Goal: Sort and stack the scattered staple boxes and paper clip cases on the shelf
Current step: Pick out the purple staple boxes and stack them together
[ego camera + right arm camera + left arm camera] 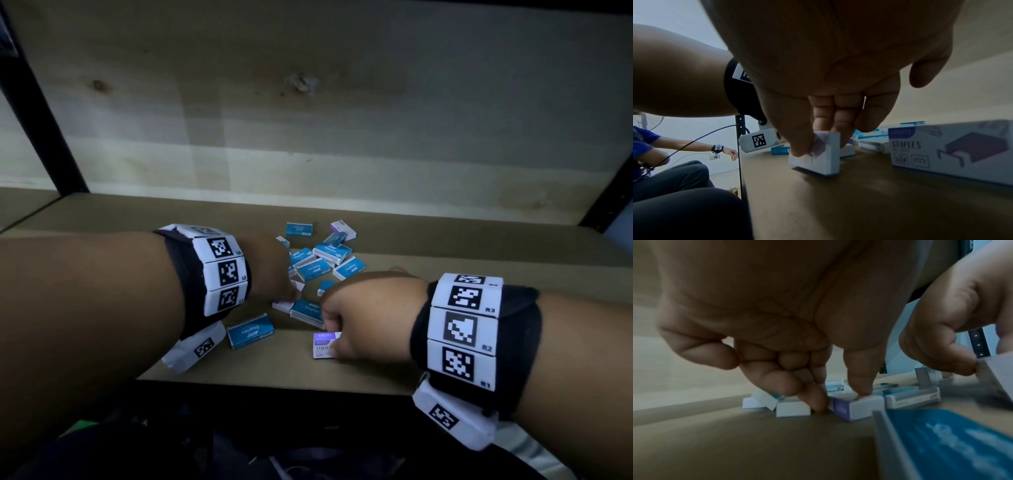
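Observation:
Small staple boxes lie scattered on a brown shelf (462,250). My left hand (295,292) (840,400) pinches a purple-and-white staple box (282,306) (857,408) between thumb and forefinger, the box resting on the shelf. My right hand (331,337) (818,142) grips another purple-and-white staple box (322,344) (826,160) near the front edge, tilted on its edge. A purple STAPLES box (951,151) lies just beyond it. Several blue staple boxes (322,260) are heaped behind both hands. One blue box (250,330) (941,443) lies alone under my left wrist.
A pale wooden back panel (308,120) closes the shelf. Black uprights (41,102) stand at both sides. One purple box (343,229) sits at the back of the heap. The shelf's front edge (274,383) is close below my hands. Another person (645,146) sits off to the left.

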